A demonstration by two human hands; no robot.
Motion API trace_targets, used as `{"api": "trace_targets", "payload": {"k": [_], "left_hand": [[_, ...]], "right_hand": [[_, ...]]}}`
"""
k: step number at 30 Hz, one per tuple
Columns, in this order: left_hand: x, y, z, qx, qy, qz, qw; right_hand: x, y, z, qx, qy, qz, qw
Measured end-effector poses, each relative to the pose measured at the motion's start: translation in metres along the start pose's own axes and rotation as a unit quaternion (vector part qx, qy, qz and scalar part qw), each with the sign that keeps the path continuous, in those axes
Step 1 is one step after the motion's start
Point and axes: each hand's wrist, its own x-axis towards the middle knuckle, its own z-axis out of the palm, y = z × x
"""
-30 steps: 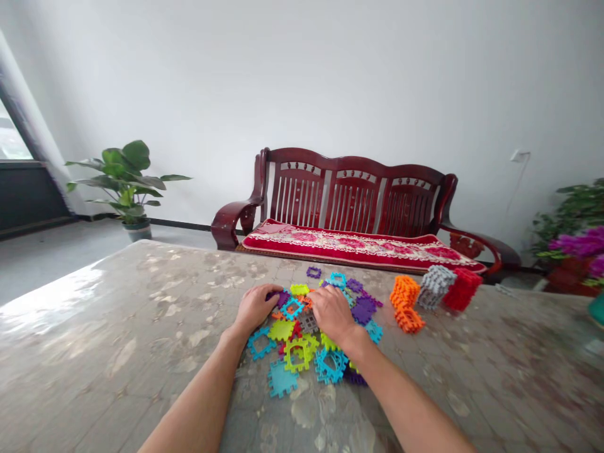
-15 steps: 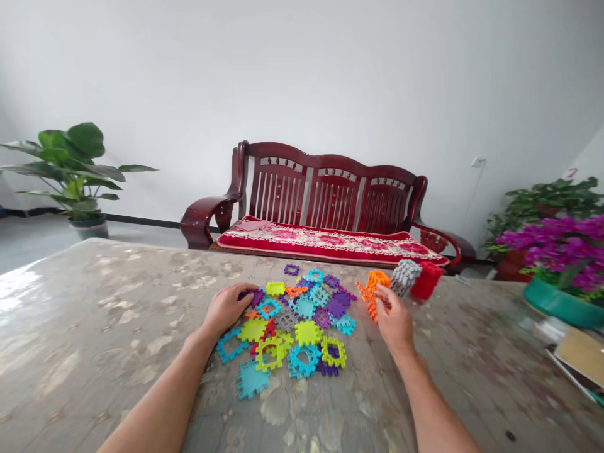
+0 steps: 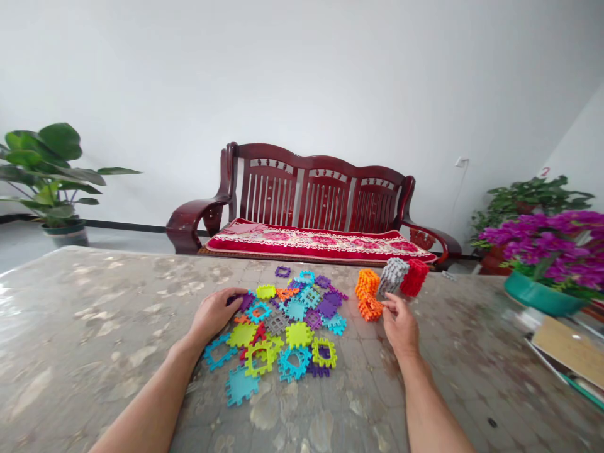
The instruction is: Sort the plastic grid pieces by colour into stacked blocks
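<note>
The orange stack [image 3: 367,284] lies just left of the nearer right hand [image 3: 402,324], long axis roughly fore-and-aft; that hand's fingertips nearly meet at its near end, grip unclear; the left hand [image 3: 217,313], fingers slightly bent, grip unclear, rests at a purple piece [image 3: 248,302].

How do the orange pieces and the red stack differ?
The orange pieces form two adjoining clusters; the red stack is one compact block. The right hand is at the orange pieces; the red stack stands clear of it. The orange pieces are nearer the mixed pile than the red stack. Both rest on the table.
</note>
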Motion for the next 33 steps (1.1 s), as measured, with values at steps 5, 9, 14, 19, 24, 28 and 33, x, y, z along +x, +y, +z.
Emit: {"api": "trace_targets", "payload": {"k": [5,9,14,19,24,28,33], "left_hand": [[0.001,-0.004,0.002,-0.001,0.002,0.001,1.000],[0.001,-0.005,0.002,-0.001,-0.001,0.002,1.000],[0.001,-0.005,0.002,0.003,-0.002,0.003,1.000],[0.002,-0.004,0.001,0.004,-0.007,0.005,1.000],[0.001,-0.003,0.001,0.010,-0.004,0.002,1.000],[0.001,-0.003,0.001,0.016,-0.005,0.005,1.000],[0.000,0.000,0.000,0.021,-0.007,0.002,1.000]], "right_hand": [[-0.001,-0.003,0.000,-0.016,0.000,-0.006,1.000],[-0.001,-0.005,0.000,-0.028,0.004,-0.010,1.000],[-0.002,-0.007,0.000,-0.031,0.007,-0.013,0.999],[-0.003,-0.005,0.001,-0.025,0.002,-0.021,0.999],[-0.003,-0.003,0.001,-0.029,0.006,-0.032,0.999],[-0.003,-0.011,-0.002,-0.069,0.046,-0.075,0.994],[-0.007,-0.037,0.007,-0.089,0.038,-0.140,0.985]]}}
